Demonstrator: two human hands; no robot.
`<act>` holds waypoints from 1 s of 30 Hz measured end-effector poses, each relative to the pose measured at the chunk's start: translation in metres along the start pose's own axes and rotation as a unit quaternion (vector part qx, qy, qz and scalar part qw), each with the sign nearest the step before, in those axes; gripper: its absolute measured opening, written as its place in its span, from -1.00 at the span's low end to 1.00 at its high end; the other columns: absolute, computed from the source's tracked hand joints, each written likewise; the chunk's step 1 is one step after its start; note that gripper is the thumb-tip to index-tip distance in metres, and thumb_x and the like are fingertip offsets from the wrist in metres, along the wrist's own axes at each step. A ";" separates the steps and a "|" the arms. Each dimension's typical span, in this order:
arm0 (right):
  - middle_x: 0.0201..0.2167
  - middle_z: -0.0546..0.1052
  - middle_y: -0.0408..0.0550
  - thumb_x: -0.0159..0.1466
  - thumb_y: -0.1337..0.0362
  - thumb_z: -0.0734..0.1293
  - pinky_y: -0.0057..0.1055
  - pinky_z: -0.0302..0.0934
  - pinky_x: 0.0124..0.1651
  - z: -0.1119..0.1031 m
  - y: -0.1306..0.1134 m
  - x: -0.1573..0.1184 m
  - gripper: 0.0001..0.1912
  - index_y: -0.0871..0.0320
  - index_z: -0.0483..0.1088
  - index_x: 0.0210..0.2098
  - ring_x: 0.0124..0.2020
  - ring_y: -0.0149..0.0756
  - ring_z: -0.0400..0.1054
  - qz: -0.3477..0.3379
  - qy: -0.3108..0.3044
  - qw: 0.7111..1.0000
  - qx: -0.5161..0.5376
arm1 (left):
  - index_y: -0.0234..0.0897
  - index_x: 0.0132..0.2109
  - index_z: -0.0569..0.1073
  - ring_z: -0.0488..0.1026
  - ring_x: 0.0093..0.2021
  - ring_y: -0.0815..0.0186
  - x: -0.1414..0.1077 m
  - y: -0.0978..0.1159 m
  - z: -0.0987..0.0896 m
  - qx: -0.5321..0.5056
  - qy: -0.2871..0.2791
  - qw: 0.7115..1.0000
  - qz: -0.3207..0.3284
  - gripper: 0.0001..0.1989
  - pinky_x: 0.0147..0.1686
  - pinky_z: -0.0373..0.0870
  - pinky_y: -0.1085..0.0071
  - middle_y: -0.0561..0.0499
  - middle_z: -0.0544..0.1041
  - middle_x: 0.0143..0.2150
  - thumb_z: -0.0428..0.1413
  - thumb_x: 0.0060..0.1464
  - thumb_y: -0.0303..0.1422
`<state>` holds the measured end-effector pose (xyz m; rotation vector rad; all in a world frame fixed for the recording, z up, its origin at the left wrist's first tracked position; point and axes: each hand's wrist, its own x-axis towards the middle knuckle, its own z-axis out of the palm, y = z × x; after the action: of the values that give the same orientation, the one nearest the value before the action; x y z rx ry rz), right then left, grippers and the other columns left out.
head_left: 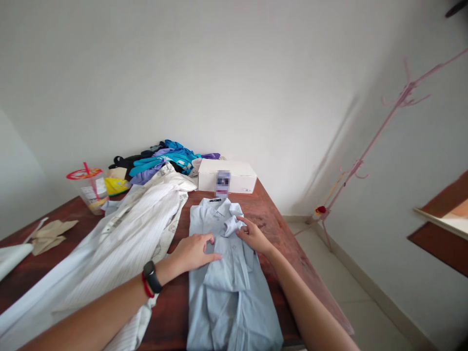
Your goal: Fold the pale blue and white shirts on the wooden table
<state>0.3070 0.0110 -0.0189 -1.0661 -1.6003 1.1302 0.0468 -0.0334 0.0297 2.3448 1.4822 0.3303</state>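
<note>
A light blue-grey collared shirt [223, 312] lies lengthwise on the wooden table, its collar toward the wall. One sleeve is folded over the front of the body, with the cuff near the collar. My right hand [255, 236] has its thumb and index finger on this cuff, pinching its right edge. On the left side of the shirt rests my left hand [193, 251], thumb and fingers apart, touching the fabric around the folded sleeve. A black band and a red cord circle my left wrist.
White striped garments [135, 234] stretch along the table [166, 312] on the left. Behind lie a heap of coloured clothes [175, 156] and a white box [241, 176]. A plastic cup with straw [89, 190] stands at far left. A pink coat rack [380, 131] leans in view right.
</note>
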 end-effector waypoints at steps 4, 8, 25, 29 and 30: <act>-0.69 0.20 -0.39 0.17 0.11 0.48 -0.54 -0.19 -0.58 -0.001 -0.004 0.000 -0.37 0.17 0.39 0.18 -0.66 -0.53 -0.05 0.019 0.005 0.998 0.066 | -0.16 -0.18 0.51 0.52 -0.34 0.23 0.001 -0.003 -0.001 -0.017 -0.030 0.999 0.009 -0.55 -0.43 0.13 0.43 0.08 0.55 -0.39 0.23 0.03 0.12; -0.59 0.45 -0.27 0.14 0.09 0.50 -0.53 0.05 -0.51 -0.003 -0.011 0.000 -0.39 0.15 0.45 0.14 -0.60 -0.46 0.21 0.042 0.017 0.988 0.145 | -0.19 -0.22 0.52 0.49 -0.38 0.28 0.001 -0.005 0.001 -0.026 -0.044 0.999 0.011 -0.66 -0.44 0.12 0.44 0.08 0.56 -0.42 0.21 0.11 0.00; -0.19 0.65 -0.05 0.05 0.16 0.53 -0.39 0.31 -0.26 -0.016 -0.020 0.001 -0.52 0.12 0.54 -0.03 -0.32 -0.25 0.48 0.063 0.102 0.957 0.266 | -0.20 -0.08 0.53 0.45 -0.39 0.30 0.001 -0.003 -0.001 -0.098 -0.054 0.993 0.037 -0.65 -0.38 0.25 0.46 0.07 0.56 -0.36 0.14 0.19 -0.04; -0.61 0.46 -0.23 0.11 0.05 0.48 -0.50 0.01 -0.58 -0.016 -0.015 0.004 -0.56 0.19 0.56 -0.10 -0.65 -0.46 0.18 0.048 0.145 0.961 0.230 | -0.25 -0.23 0.55 0.43 -0.39 0.32 -0.008 0.022 -0.010 -0.169 -0.045 0.981 0.085 -0.68 -0.33 0.30 0.44 0.02 0.56 -0.35 0.11 0.24 -0.09; -0.69 0.35 -0.29 0.12 0.04 0.47 -0.50 -0.12 -0.63 -0.017 -0.013 0.005 -0.56 0.20 0.56 -0.12 -0.70 -0.50 0.05 0.042 0.156 0.962 0.222 | -0.26 -0.24 0.54 0.44 -0.37 0.31 -0.016 0.037 -0.014 -0.196 -0.059 0.972 0.112 -0.67 -0.32 0.32 0.44 0.00 0.56 -0.35 0.10 0.25 -0.09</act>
<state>0.3203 0.0162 -0.0018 -0.9580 -1.0012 1.2330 0.0654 -0.0596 0.0569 2.1646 0.9922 0.4824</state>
